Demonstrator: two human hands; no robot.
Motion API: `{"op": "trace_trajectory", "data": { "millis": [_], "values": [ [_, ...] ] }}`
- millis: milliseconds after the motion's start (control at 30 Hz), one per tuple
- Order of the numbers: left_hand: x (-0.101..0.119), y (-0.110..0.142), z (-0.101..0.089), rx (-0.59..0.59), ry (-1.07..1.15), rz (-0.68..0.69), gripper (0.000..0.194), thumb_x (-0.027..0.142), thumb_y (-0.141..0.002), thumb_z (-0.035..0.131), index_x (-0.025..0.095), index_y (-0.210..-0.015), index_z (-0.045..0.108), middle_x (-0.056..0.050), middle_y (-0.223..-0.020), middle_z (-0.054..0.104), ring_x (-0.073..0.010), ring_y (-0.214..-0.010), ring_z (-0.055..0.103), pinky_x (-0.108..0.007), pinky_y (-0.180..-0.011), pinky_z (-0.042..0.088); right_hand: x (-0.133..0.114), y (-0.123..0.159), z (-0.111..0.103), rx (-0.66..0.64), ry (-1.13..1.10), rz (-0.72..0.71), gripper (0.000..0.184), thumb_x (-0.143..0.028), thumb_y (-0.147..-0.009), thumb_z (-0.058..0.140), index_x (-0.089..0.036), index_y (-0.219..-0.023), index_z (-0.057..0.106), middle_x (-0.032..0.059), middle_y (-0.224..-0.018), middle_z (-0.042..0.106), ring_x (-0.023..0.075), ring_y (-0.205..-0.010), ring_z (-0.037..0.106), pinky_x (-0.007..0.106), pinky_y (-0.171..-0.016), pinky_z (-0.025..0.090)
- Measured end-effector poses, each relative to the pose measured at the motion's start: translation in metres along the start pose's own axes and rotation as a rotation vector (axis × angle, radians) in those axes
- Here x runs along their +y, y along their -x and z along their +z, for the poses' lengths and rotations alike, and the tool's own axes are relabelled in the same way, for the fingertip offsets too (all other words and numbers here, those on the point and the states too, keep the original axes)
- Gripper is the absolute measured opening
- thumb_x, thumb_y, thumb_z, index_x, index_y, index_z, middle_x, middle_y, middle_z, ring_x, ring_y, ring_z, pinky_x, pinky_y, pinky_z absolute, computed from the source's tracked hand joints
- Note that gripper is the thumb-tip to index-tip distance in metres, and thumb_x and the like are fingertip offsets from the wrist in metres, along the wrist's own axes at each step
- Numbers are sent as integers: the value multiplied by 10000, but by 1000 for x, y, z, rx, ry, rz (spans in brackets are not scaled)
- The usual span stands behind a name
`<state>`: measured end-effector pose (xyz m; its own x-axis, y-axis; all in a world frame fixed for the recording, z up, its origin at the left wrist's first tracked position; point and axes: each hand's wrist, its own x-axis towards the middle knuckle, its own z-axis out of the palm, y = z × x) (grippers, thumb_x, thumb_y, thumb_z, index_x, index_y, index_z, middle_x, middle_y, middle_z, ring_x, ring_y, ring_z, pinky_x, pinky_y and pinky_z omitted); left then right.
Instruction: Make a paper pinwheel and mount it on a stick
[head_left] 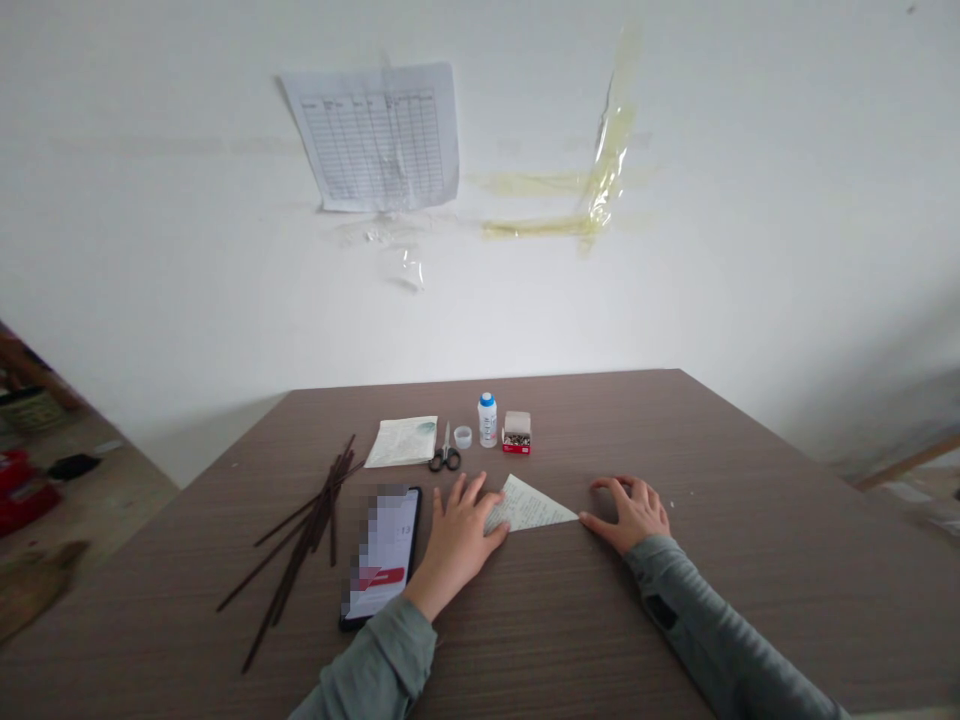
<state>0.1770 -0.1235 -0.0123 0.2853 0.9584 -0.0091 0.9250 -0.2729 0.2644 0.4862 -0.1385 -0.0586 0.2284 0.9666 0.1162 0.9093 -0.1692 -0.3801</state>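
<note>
Well in from the far edge of the surface [750,480], the paper triangle [536,507] lay partly under the spread fingers of the left hand [460,538], while the right hand [631,513], thumb and fingers parted, met its tip, seemingly to steady it.
</note>
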Motion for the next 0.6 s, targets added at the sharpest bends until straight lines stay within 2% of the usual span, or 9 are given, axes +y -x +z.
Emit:
{"op": "trace_trajectory", "data": {
  "millis": [133,300,400,600],
  "values": [
    [1,0,0,13,9,-20,466,328,-1203,823,375,-1662,889,-115,-2003,670,-484,-1935,506,-862,-1588,360,3,0,-3,4,-6,-41,593,-482,-1075,731,-412,-1642,888,122,-1699,770,464,-1673,665,692,-1434,510],
    [2,-1,1,22,21,-9,503,327,-1194,809,381,-1688,883,-118,-2001,673,-486,-1930,513,-866,-1589,347,4,-3,-5,28,-123,-213,580,-375,-1089,661,-428,-1589,950,94,-1693,842,454,-1674,700,694,-1438,545],
    [4,-1,-2,10,22,-13,519,304,-1185,812,383,-1692,892,-110,-2020,652,-487,-1936,508,-876,-1588,342,-9,-5,-1,3,-143,-312,496,-350,-1092,709,-449,-1477,1005,84,-1673,874,452,-1683,700,693,-1422,575],
    [11,-2,-12,10,21,-14,503,258,-1146,853,379,-1627,943,-105,-2007,668,-510,-1928,521,-876,-1586,349,-49,-8,12,-98,-60,-376,327,-368,-1075,865,-416,-1354,1028,96,-1764,837,492,-1768,636,790,-1491,481]
  ]
}}
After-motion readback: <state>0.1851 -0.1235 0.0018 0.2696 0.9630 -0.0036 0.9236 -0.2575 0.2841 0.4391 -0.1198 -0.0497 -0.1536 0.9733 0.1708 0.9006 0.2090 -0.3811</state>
